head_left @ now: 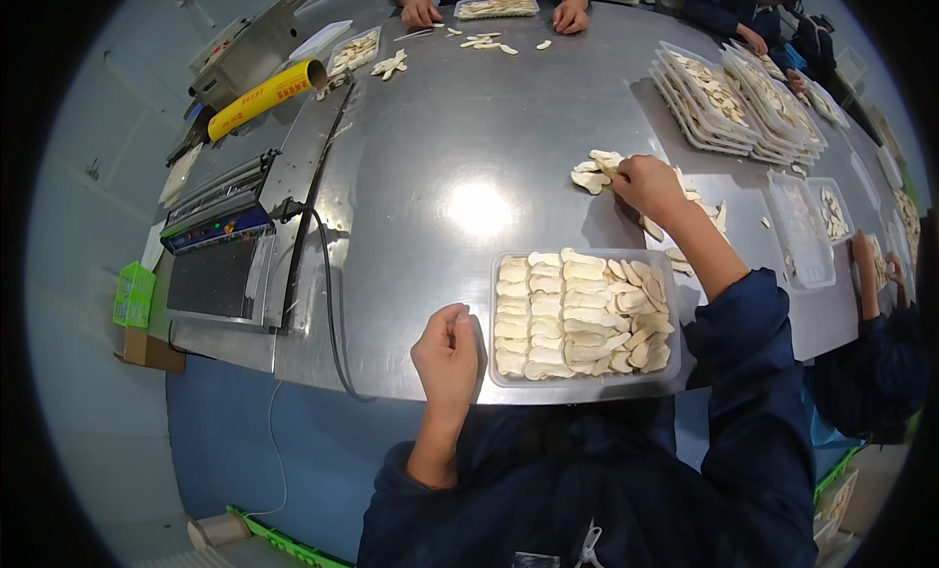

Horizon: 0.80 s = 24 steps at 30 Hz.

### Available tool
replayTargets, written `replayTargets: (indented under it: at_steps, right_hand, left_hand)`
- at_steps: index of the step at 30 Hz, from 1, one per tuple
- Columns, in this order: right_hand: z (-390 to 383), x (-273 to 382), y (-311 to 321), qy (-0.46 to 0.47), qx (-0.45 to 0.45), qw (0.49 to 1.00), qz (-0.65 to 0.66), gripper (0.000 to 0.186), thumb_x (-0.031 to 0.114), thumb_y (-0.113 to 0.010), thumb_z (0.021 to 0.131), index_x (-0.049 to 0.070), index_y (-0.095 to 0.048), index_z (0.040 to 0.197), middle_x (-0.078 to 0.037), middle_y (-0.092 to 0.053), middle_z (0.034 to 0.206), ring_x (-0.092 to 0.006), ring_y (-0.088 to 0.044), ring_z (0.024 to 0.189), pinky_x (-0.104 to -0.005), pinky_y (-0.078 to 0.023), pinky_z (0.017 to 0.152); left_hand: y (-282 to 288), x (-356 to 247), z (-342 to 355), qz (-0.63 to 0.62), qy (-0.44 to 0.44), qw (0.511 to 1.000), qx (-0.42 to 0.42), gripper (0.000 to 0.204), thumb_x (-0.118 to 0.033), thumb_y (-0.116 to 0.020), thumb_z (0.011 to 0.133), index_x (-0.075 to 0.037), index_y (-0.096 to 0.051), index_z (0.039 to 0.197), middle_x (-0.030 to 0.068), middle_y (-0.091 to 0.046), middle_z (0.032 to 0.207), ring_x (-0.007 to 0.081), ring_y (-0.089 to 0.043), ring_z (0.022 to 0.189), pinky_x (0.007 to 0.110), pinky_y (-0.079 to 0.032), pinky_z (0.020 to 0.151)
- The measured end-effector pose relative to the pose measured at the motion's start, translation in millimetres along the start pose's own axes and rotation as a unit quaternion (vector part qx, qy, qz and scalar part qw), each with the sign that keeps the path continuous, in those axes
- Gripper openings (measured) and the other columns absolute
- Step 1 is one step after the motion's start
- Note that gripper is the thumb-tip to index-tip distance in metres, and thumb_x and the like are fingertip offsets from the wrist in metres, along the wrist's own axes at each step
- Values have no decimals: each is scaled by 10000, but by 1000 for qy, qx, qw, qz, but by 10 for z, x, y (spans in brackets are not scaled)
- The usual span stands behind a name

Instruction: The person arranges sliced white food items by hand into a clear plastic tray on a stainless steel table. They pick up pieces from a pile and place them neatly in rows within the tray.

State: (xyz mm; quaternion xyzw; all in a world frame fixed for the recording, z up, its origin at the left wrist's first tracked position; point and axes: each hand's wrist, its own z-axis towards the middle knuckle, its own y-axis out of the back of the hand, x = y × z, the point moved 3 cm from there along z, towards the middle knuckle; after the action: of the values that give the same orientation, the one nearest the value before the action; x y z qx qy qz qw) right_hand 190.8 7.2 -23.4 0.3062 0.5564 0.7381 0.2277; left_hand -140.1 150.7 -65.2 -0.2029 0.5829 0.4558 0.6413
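A clear plastic tray (492,323) sits at the table edge before me, filled with pale dried slices (585,299) that look like mushroom. They lie in neat overlapping columns at the left and middle, more loosely at the right. Beside the tray's left wall is my left hand (447,358), fingers curled together with nothing showing in them. Beyond the tray, my right hand (648,186) is closed at a small heap of loose slices (590,177), its fingertips pinching a slice at the heap's right side. More slices (719,216) lie behind my right wrist, partly hidden by the forearm.
Stacked filled trays (704,108) stand at the right, near an empty-looking clear tray (802,230). A sealing machine (220,245) with a black cable (328,294) and a yellow roll (264,98) are at the left. Co-workers' hands (570,17) work across the table and at right.
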Motion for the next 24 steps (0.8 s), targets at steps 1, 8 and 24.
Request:
replayTargets:
  at_steps: [1, 8, 24]
  right_hand:
    - [-50, -13, 41, -20, -6, 998, 51, 206, 196, -624, 738, -6, -652, 769, -198, -638, 766, -356, -604, 708, -410, -497, 679]
    - [-1233, 620, 533, -178, 175, 749, 614, 19, 36, -640, 742, 29, -627, 754, -58, -648, 644, -98, -598, 537, -209, -418, 453]
    - [-2150, 1025, 660, 204, 43, 937, 281, 231, 115, -741, 706, 41, -628, 894, -101, -608, 817, -283, -609, 751, -360, -506, 639]
  left_hand:
    - [7, -6, -7, -14, 3, 1000, -6, 148, -74, -599, 887, 34, -639, 981, 3, -563, 641, 38, -473, 560, 199, -406, 517]
    - [-119, -421, -283, -122, 51, 987, 97, 210, -63, -619, 889, 23, -603, 1080, -15, -573, 703, 6, -451, 574, 172, -381, 508]
    - [-280, -657, -677, -148, 240, 887, 367, 157, -167, -597, 924, -24, -636, 873, -44, -552, 654, 10, -446, 548, 167, -337, 489]
